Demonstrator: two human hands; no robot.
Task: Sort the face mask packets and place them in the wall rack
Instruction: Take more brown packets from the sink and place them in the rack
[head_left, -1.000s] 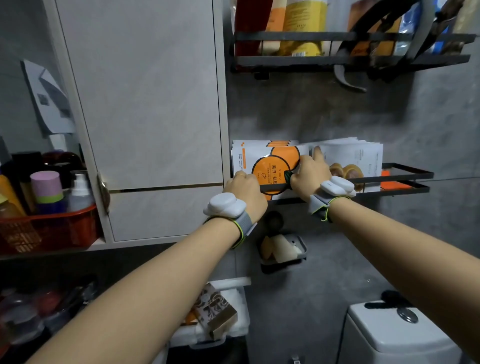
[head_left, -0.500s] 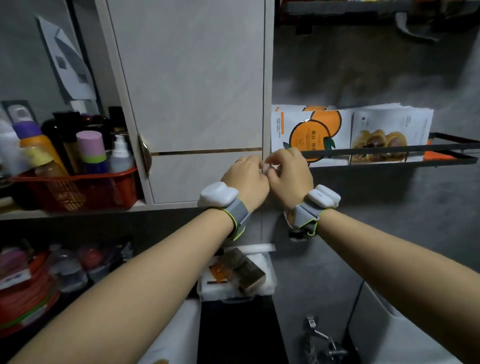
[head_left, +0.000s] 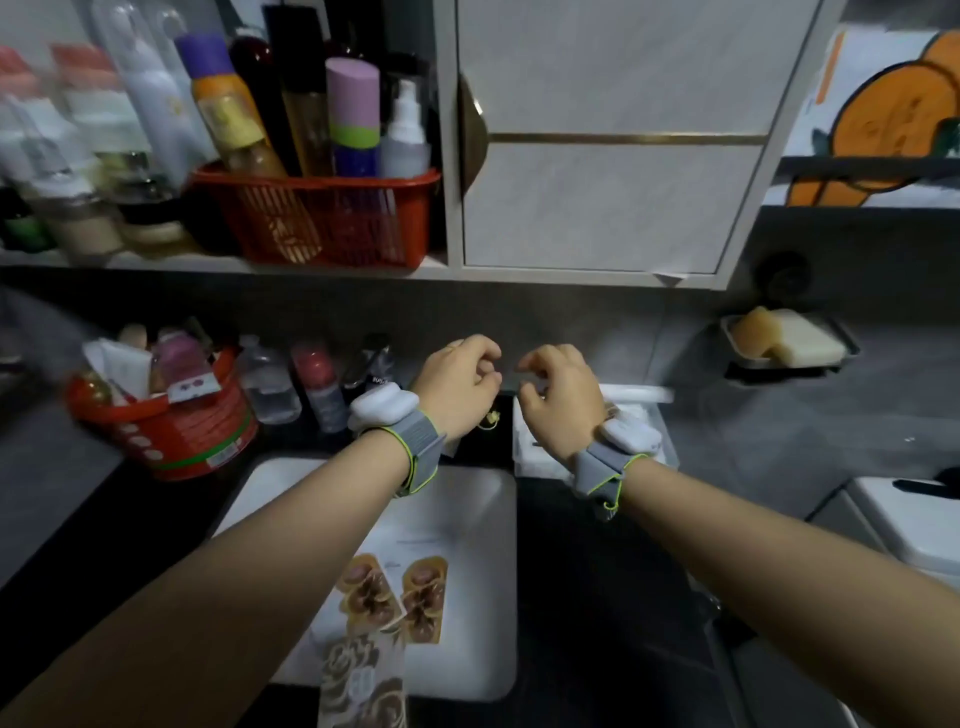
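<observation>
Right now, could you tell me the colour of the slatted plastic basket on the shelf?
The slatted plastic basket is red, clearest in the head view.

A home bathroom is shown. A white sink (head_left: 467, 519) is set into a dark worktop (head_left: 587, 561) at lower centre. Soap (head_left: 800, 343) is held in a wall dish (head_left: 779, 370) at right. A toilet cistern (head_left: 914, 525) is seen at the right edge. Toiletry bottles (head_left: 353, 114) are crowded on a shelf (head_left: 208, 262) at upper left, beside a wall cabinet (head_left: 608, 202).

Head view (wide-angle): faces forward-down, close above sink (head_left: 467, 512).
</observation>
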